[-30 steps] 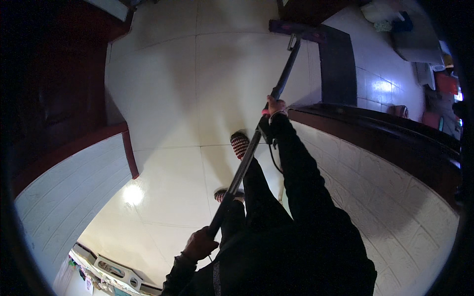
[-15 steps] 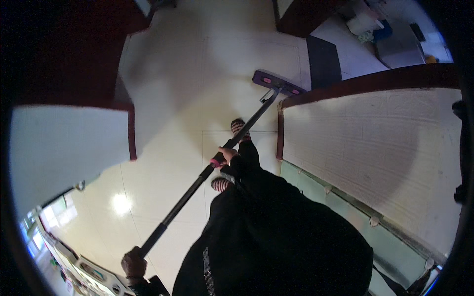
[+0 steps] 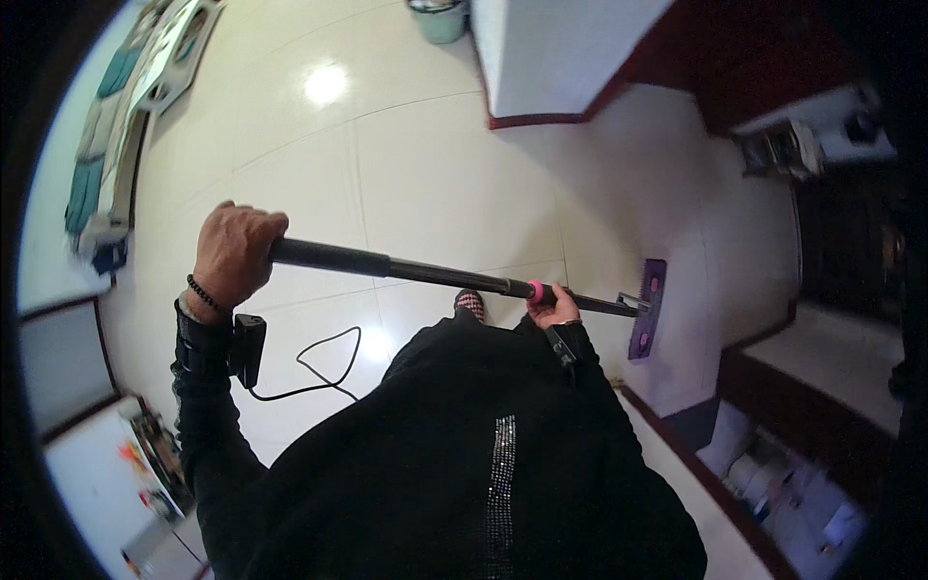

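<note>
A flat mop [image 3: 445, 275] with a black pole runs across in front of me, from the left toward the right. My left hand [image 3: 237, 253] is wrapped round the top end of its pole, wrist bent over the grip. Lower on the pole, beside a pink ring, my right hand [image 3: 555, 307] grips it with the fingers closed. The purple mop head [image 3: 647, 309] lies flat on the pale tiled floor [image 3: 425, 184] at the right, with pink patches on it. One patterned slipper [image 3: 471, 304] shows just below the pole.
A white wall corner [image 3: 541, 58] with dark red skirting juts in at the top, beside a green bucket [image 3: 440, 21]. A sofa [image 3: 97, 184] lines the far left. A black cable [image 3: 329, 362] hangs from my left wrist device. A doorway [image 3: 773, 483] opens at lower right.
My view has swung to the left, so the sofa side now shows. The mop pole has turned from a steep slant to nearly level across my front, its head now to the right. Both hands keep hold.
</note>
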The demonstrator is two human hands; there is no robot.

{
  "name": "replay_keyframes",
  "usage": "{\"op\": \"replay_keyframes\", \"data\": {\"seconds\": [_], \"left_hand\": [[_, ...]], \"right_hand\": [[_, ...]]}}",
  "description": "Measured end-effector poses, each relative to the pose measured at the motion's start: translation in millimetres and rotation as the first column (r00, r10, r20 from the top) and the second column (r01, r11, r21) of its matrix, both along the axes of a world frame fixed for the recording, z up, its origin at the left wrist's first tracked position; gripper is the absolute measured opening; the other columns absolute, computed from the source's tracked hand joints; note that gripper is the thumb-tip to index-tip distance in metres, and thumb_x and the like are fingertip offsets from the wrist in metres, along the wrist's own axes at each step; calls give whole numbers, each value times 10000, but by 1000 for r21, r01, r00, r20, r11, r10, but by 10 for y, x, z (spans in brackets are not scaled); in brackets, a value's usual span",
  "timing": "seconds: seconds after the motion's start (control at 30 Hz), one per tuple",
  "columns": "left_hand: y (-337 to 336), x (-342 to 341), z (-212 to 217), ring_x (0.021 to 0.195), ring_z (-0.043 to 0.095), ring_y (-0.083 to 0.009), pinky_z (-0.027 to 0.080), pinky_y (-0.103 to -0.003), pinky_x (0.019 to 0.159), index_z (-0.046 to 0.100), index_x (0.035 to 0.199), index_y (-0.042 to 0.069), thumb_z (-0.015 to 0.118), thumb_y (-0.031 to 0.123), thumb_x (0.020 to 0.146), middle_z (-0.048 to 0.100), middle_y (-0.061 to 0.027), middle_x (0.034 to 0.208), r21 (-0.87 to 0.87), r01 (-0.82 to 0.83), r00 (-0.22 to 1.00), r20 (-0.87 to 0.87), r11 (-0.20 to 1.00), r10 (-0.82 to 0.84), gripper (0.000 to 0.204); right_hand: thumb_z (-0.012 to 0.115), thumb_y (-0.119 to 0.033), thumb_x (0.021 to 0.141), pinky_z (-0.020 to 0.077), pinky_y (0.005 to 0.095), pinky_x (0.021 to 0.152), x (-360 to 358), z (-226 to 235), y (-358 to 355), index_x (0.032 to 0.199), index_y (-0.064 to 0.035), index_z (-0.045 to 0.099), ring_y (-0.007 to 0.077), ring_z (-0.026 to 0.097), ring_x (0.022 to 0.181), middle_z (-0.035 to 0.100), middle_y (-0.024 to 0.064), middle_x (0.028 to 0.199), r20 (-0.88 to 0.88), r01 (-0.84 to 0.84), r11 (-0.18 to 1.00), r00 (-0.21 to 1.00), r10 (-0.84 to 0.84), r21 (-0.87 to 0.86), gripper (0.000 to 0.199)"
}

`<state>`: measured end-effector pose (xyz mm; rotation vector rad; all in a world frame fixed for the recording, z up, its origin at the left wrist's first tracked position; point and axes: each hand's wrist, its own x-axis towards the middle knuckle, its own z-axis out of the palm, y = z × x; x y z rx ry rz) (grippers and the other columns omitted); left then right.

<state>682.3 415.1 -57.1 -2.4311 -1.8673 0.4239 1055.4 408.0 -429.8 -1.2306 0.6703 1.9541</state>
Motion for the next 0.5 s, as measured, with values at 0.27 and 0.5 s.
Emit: {"op": "replay_keyframes", "data": {"seconds": [0.27, 0.5], "left_hand": [[-385, -360, 109, 614, 425, -203, 351, -311, 632, 405, 662, 86, 499, 27, 637, 365, -50, 613, 562, -42, 965, -192, 826, 180, 114], [-1158, -561, 754, 618, 411, -182, 363, -315, 640, 405, 680, 84, 459, 89, 767, 386, -52, 646, 428, -54, 825, -489, 902, 282, 102]], "right_hand": [[435, -349, 829, 442, 400, 731, -755, 363, 951, 942, -35, 461, 257, 499, 827, 518, 127, 915, -52, -351, 936, 935, 352, 19, 335], [442, -294, 836, 424, 401, 791, -1560, 704, 1061, 975, -8, 413, 259, 483, 898, 485, 149, 979, -227, -505, 857, 826, 515, 106, 320]]}}
